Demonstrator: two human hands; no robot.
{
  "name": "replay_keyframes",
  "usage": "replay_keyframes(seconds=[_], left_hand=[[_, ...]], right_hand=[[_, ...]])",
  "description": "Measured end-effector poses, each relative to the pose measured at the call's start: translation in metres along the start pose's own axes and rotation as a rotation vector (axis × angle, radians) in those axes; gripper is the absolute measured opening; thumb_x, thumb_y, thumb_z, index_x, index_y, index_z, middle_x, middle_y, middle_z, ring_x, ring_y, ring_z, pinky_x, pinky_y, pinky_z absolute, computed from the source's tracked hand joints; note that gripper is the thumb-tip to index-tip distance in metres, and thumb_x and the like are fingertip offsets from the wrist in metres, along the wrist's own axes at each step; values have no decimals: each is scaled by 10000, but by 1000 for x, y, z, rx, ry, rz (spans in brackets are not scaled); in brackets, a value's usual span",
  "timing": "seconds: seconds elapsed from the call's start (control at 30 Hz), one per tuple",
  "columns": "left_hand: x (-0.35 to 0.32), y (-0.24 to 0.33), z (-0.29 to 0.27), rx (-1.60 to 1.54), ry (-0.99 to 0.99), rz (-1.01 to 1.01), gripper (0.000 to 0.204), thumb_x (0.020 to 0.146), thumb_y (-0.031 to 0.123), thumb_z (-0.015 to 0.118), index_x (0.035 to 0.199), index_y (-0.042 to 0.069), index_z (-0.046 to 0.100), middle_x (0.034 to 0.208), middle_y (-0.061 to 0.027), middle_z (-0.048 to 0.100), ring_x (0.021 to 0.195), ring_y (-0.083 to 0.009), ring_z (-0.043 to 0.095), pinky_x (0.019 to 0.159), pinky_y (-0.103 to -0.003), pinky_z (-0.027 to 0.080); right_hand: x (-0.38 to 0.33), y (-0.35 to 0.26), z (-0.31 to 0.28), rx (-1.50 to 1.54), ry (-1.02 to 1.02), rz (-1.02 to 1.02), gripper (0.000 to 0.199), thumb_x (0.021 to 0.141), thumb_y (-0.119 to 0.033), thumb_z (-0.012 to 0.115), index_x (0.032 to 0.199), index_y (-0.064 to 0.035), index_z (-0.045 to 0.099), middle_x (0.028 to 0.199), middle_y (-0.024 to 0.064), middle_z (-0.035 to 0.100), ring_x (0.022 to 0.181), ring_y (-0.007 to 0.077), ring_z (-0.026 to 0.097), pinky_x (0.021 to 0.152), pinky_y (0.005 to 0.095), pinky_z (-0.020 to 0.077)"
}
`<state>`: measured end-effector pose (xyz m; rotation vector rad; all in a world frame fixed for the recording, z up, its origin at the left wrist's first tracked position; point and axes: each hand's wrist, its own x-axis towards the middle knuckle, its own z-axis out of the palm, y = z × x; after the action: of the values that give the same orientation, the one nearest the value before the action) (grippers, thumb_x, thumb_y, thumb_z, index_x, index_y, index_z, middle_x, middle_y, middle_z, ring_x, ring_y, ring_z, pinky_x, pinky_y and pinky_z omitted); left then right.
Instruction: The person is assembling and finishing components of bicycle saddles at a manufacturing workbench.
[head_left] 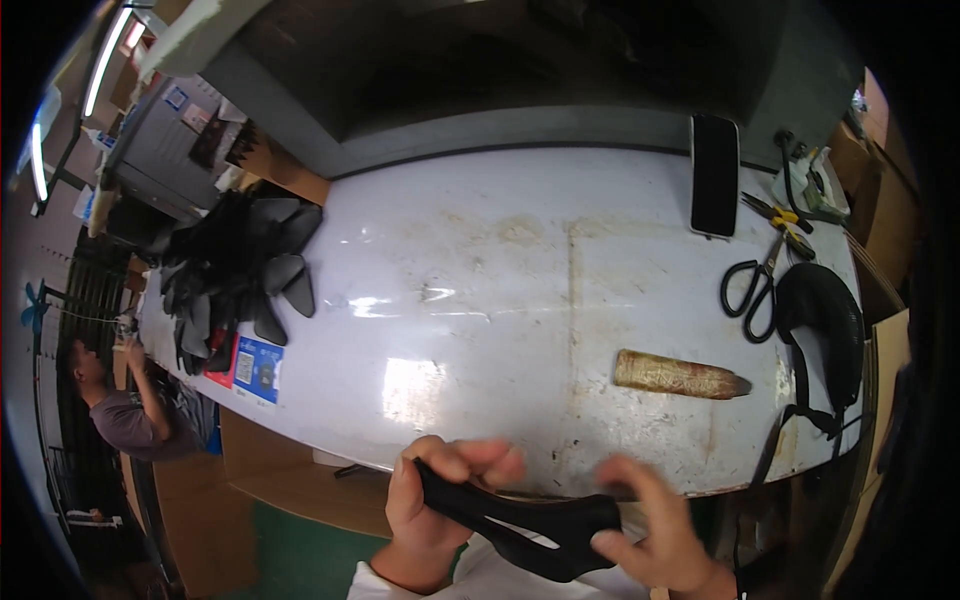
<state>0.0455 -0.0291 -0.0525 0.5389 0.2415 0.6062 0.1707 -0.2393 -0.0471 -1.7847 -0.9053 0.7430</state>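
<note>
A black bicycle saddle (520, 525) with a long slot down its middle is held above the near table edge. My left hand (430, 500) is closed round its narrow end, the thumb pressed on it and some fingertips blurred. At the wide end is my right hand (670, 535), its thumb touching the saddle's edge and its fingers raised apart, smeared by motion. Beyond that hand, on the table, lies a tapered rod (680, 375) wrapped in yellowish tape with a dark tip.
Black saddle-shaped pieces (235, 265) are heaped at the left of the white table (480, 270). Scissors (755, 295), pliers (775, 212), a phone (714, 175) and a curved black item (825, 330) lie at the right. A grey hood stands behind. Another person (140, 410) works far left.
</note>
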Motion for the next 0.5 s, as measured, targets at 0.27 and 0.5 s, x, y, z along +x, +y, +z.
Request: replay_keyframes(seconds=[0.27,0.5], left_hand=[[-2,13,9,156,-409,239,548,1070,586,399,764,137,470,626,-40,558,514,-179,511,446,-333,421],[29,-27,3,303,-195,173,491,910,391,787,1133,121,444,974,-146,650,909,-317,663,932,-540,528]], right_hand=[[4,-13,14,586,-45,327,296,985,-194,695,1140,17,559,947,33,653,860,76,577,788,255,496],[26,-10,15,-22,430,-355,173,891,-106,695,992,18,629,868,149,772,659,228,724,611,318,563]])
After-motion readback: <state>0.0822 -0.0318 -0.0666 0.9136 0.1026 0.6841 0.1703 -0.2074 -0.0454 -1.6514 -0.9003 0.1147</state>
